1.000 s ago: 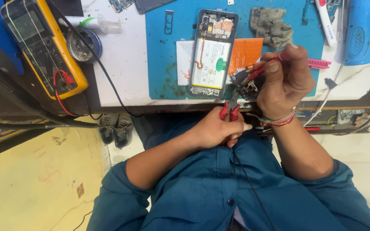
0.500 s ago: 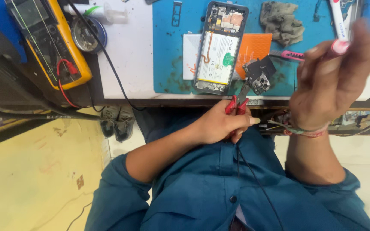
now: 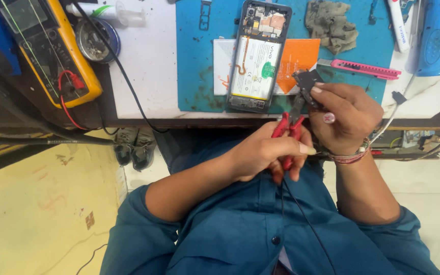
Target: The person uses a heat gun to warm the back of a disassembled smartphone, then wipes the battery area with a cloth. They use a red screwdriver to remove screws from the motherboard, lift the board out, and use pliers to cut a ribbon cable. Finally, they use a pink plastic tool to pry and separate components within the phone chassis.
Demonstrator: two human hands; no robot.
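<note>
The left hand [image 3: 266, 155] has a tight grip on red pliers [image 3: 290, 133]. The right hand [image 3: 345, 119] pinches a small black part [image 3: 307, 81] just above the pliers' tip, beside the open phone [image 3: 258, 56] on the table [image 3: 148, 66].

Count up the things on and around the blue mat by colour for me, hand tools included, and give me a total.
Red: 1, the red-handled pliers in the left hand
Pink: 1, the utility knife
Orange: 1, the orange card
Yellow: 1, the multimeter
Grey: 1, the rag
Black: 2, the opened phone and the small part in the right hand
Total: 7
</note>
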